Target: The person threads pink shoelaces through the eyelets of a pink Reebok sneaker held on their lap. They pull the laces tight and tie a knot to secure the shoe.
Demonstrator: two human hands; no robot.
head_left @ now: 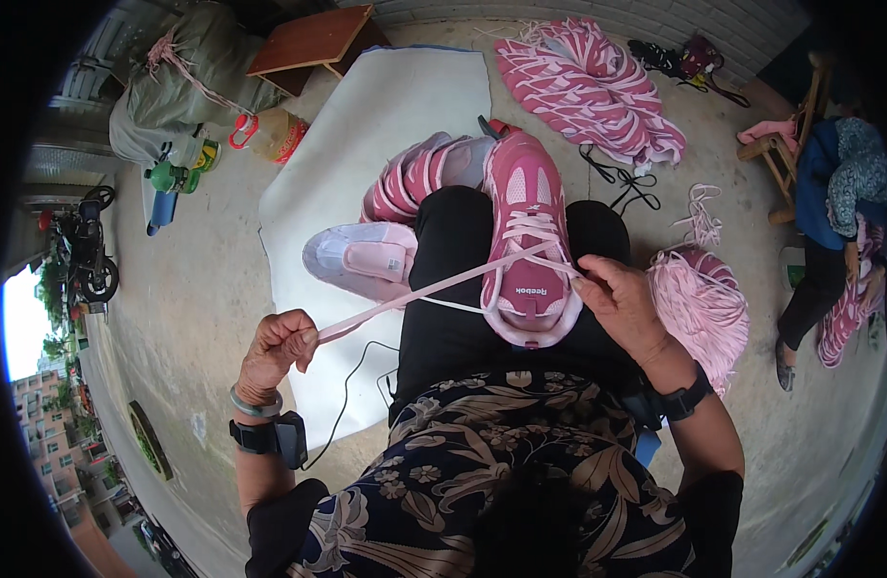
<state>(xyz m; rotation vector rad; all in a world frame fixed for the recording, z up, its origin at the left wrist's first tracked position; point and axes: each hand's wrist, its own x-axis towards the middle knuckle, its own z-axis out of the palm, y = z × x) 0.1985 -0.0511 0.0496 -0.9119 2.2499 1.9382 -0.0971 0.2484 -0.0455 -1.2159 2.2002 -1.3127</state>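
A pink sneaker (526,183) rests on my lap between my knees, toe pointing away and its opening toward me. Pale pink shoelace (414,295) crosses the upper part of its eyelet rows. My left hand (281,349), closed, holds one lace length pulled taut out to the left. At the right edge of the shoe's opening, my right hand (622,297) pinches a short piece of lace between thumb and fingers. Another pink shoe (357,260) lies beside my left knee, its lining showing. Behind it sits a stack of pink shoe uppers (429,173).
A white sheet (395,91) covers the floor ahead and left. Farther right lies a heap of pink shoe uppers (588,87); a bundle of pink laces (699,308) is by my right knee. Bottles (178,173) stand left. At the far right, another person (829,222) handles pink pieces.
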